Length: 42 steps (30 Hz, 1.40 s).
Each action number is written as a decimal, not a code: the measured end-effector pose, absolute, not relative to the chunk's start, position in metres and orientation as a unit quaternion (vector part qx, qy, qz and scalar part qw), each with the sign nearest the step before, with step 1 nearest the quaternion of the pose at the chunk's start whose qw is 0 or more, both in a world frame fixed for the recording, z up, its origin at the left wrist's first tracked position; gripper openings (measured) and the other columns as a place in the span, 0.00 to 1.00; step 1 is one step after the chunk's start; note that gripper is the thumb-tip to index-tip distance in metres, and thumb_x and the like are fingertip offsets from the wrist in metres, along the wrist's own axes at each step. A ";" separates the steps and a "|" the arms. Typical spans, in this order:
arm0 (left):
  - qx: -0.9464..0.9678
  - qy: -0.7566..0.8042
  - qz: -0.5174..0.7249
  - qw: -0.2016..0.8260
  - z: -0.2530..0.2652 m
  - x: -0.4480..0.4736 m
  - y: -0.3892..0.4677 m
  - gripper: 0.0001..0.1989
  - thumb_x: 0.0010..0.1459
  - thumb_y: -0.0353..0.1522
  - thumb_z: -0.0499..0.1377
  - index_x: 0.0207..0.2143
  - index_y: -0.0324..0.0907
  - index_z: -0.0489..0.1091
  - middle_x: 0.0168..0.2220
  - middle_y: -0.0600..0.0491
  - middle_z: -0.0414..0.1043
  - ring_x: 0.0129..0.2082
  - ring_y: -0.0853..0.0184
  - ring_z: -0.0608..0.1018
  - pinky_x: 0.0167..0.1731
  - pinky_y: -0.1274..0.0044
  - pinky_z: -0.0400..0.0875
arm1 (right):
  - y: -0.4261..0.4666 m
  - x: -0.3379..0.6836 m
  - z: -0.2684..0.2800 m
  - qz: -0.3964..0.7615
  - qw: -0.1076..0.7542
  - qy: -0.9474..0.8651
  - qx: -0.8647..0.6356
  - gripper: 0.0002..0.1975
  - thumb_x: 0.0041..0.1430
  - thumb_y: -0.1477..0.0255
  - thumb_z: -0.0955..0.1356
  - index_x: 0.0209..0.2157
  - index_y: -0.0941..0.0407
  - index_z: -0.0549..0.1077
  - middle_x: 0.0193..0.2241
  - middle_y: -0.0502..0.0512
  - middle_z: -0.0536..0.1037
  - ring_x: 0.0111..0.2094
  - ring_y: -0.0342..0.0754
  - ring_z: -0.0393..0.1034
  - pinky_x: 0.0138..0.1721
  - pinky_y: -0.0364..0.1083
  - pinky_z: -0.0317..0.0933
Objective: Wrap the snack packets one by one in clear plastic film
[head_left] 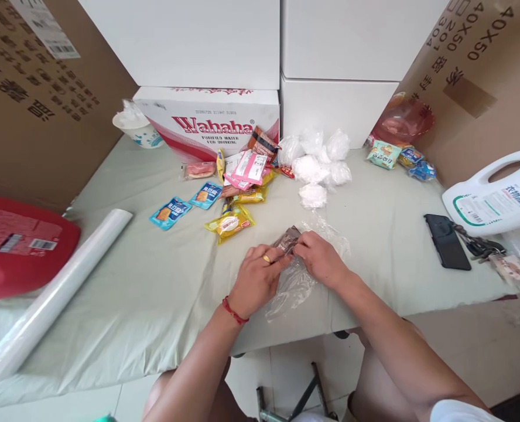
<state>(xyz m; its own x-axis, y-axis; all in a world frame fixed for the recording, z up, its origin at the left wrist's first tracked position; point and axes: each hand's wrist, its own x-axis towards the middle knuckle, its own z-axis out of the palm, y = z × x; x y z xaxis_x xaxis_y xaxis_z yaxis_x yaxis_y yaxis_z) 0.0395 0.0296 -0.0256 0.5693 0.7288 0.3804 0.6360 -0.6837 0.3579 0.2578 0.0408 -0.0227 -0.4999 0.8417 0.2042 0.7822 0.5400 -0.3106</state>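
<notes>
A brown snack packet [290, 236] lies on a clear plastic sheet or bag [293, 287] near the table's front edge. My left hand [257, 276] is closed on the packet from the left, thumb across its lower end. From the right, my right hand [320, 258] pinches the packet's edge with curled fingers; its fingertips are partly hidden. Crinkled clear plastic spreads beneath and between both hands. Just beyond them sit a yellow snack packet [230, 224] and a white plastic-wrapped bundle [312, 196].
Blue packets [171, 213], pink-and-white packets [249, 167] and several wrapped bundles [311, 169] lie before a Wahaha carton [216, 126]. A plastic roll [62, 287] and red container [23, 246] stand left. At right are a phone [447, 241], keys [479, 243] and white detergent jug [497, 196].
</notes>
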 end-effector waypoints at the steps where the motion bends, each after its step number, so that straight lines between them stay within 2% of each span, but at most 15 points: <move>1: 0.893 0.374 0.231 0.101 -0.025 0.041 0.027 0.19 0.62 0.22 0.55 0.51 0.46 0.77 0.43 0.48 0.79 0.41 0.60 0.74 0.40 0.68 0.67 | 0.039 0.262 -0.022 0.109 0.162 -0.867 -0.459 0.13 0.63 0.83 0.62 0.32 0.55 0.74 0.35 0.54 0.72 0.37 0.49 0.61 0.34 0.45 0.54; 6: 0.905 0.384 0.137 0.119 -0.024 0.043 0.021 0.17 0.59 0.21 0.56 0.44 0.43 0.78 0.36 0.48 0.76 0.38 0.59 0.73 0.37 0.69 0.62 | 0.028 0.300 -0.004 0.166 0.181 -0.869 -0.430 0.16 0.60 0.87 0.63 0.39 0.55 0.77 0.41 0.58 0.76 0.41 0.52 0.63 0.41 0.49 0.61; 9: 0.901 0.391 0.134 0.132 -0.018 0.043 0.021 0.17 0.56 0.20 0.55 0.42 0.42 0.78 0.36 0.47 0.75 0.39 0.58 0.72 0.38 0.67 0.62 | 0.016 0.314 0.010 0.225 0.169 -0.875 -0.395 0.10 0.65 0.78 0.68 0.45 0.54 0.76 0.43 0.59 0.75 0.44 0.53 0.64 0.45 0.51 0.63; 13: 0.886 0.413 0.148 0.151 -0.012 0.046 0.022 0.24 0.55 0.22 0.54 0.53 0.41 0.74 0.40 0.46 0.77 0.41 0.57 0.73 0.39 0.65 0.64 | -0.001 0.309 0.004 0.261 0.109 -0.887 -0.365 0.22 0.60 0.66 0.76 0.55 0.52 0.72 0.49 0.61 0.73 0.48 0.55 0.63 0.49 0.54 0.65; 17: 0.887 0.418 0.110 0.162 -0.011 0.047 0.026 0.25 0.58 0.24 0.53 0.55 0.45 0.76 0.39 0.46 0.77 0.39 0.56 0.75 0.39 0.65 0.65 | -0.007 0.297 -0.013 0.201 0.120 -0.893 -0.384 0.06 0.68 0.72 0.68 0.45 0.52 0.77 0.42 0.59 0.74 0.41 0.52 0.62 0.44 0.52 0.64; 19: 0.887 0.421 0.102 0.162 -0.011 0.047 0.028 0.24 0.58 0.24 0.54 0.54 0.46 0.77 0.38 0.46 0.77 0.39 0.56 0.75 0.38 0.65 0.65 | -0.007 0.293 -0.011 0.193 0.151 -0.892 -0.379 0.07 0.69 0.74 0.66 0.41 0.52 0.77 0.40 0.57 0.74 0.41 0.51 0.62 0.43 0.51 0.63; 24: 0.894 0.404 0.095 0.169 -0.008 0.046 0.030 0.23 0.60 0.24 0.54 0.53 0.46 0.77 0.37 0.47 0.77 0.39 0.56 0.76 0.37 0.66 0.65 | 0.012 0.282 0.020 0.213 0.249 -0.855 -0.402 0.07 0.71 0.72 0.64 0.41 0.52 0.75 0.41 0.58 0.75 0.44 0.52 0.66 0.45 0.51 0.64; 27: 0.896 0.398 0.100 0.171 -0.009 0.045 0.031 0.23 0.59 0.23 0.54 0.53 0.45 0.77 0.39 0.47 0.79 0.41 0.55 0.77 0.38 0.66 0.66 | 0.037 0.269 0.029 0.207 0.223 -0.848 -0.435 0.08 0.71 0.72 0.63 0.41 0.53 0.74 0.40 0.58 0.75 0.42 0.51 0.67 0.44 0.49 0.63; 31: 0.863 0.436 0.139 0.215 -0.011 0.033 0.029 0.24 0.62 0.22 0.51 0.56 0.44 0.74 0.40 0.48 0.80 0.40 0.58 0.80 0.44 0.65 0.68 | 0.071 0.251 0.018 0.181 0.103 -0.840 -0.501 0.09 0.71 0.72 0.62 0.40 0.53 0.73 0.36 0.54 0.74 0.34 0.47 0.67 0.33 0.45 0.55; 33: 0.824 0.463 0.191 0.265 -0.009 0.023 0.025 0.23 0.65 0.26 0.49 0.60 0.45 0.70 0.41 0.49 0.81 0.41 0.60 0.81 0.48 0.65 0.69 | 0.081 0.245 0.009 0.189 0.065 -0.824 -0.531 0.08 0.70 0.72 0.62 0.38 0.53 0.73 0.34 0.53 0.74 0.31 0.46 0.66 0.31 0.44 0.52; 35: 0.794 0.465 0.248 0.302 -0.006 0.014 0.017 0.25 0.68 0.34 0.51 0.66 0.45 0.62 0.46 0.49 0.81 0.47 0.59 0.80 0.56 0.63 0.67 | 0.085 0.243 0.003 0.204 0.064 -0.812 -0.543 0.07 0.70 0.73 0.62 0.38 0.54 0.72 0.34 0.52 0.75 0.32 0.46 0.66 0.32 0.44 0.52; 38: 0.779 0.469 0.294 0.294 -0.006 0.010 0.008 0.40 0.61 0.47 0.60 0.71 0.43 0.54 0.50 0.46 0.80 0.55 0.54 0.77 0.67 0.56 0.55 | 0.086 0.244 0.000 0.217 0.090 -0.808 -0.540 0.07 0.69 0.73 0.62 0.37 0.54 0.71 0.34 0.53 0.75 0.33 0.47 0.67 0.34 0.44 0.53; 39: 0.767 0.490 0.302 0.285 -0.009 0.011 0.008 0.39 0.60 0.47 0.61 0.68 0.42 0.58 0.47 0.47 0.80 0.54 0.54 0.77 0.67 0.55 0.54 | 0.085 0.244 0.000 0.224 0.098 -0.807 -0.537 0.07 0.68 0.73 0.62 0.36 0.54 0.71 0.34 0.53 0.75 0.33 0.47 0.67 0.34 0.44 0.53; 41: 0.714 0.564 0.313 0.271 -0.017 0.013 0.011 0.22 0.64 0.43 0.58 0.56 0.43 0.72 0.37 0.50 0.80 0.46 0.57 0.80 0.61 0.58 0.64 | 0.083 0.246 0.001 0.255 0.110 -0.798 -0.535 0.07 0.67 0.73 0.63 0.35 0.53 0.71 0.32 0.52 0.76 0.31 0.46 0.66 0.34 0.44 0.53; 42: 0.681 0.609 0.312 0.261 -0.021 0.012 0.015 0.15 0.66 0.39 0.55 0.47 0.44 0.76 0.32 0.51 0.79 0.40 0.58 0.80 0.55 0.61 0.69 | 0.083 0.246 0.002 0.279 0.113 -0.788 -0.538 0.07 0.67 0.72 0.63 0.34 0.53 0.71 0.31 0.51 0.76 0.30 0.46 0.65 0.33 0.44 0.53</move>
